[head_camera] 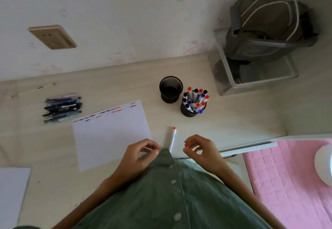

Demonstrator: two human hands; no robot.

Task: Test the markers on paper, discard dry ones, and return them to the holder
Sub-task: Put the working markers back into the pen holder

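Note:
A white marker with a red cap (172, 138) lies on the desk, pointing away from me, between my two hands. My left hand (142, 154) hovers near the paper's lower right corner with fingers loosely curled, holding nothing. My right hand (199, 149) hangs the same way just right of the marker, apart from it. The test paper (111, 139) carries red, blue and black scribbles along its far edge. A black mesh holder (193, 109) is full of capped markers. A second black mesh holder (170, 89) beside it stands empty.
A pile of dark pens (62, 107) lies at the left of the desk. A clear plastic bin (251, 67) with a grey bag (265, 25) sits at the back right. Another white sheet (12, 192) lies at the near left. A pink quilt (287, 184) is at the right.

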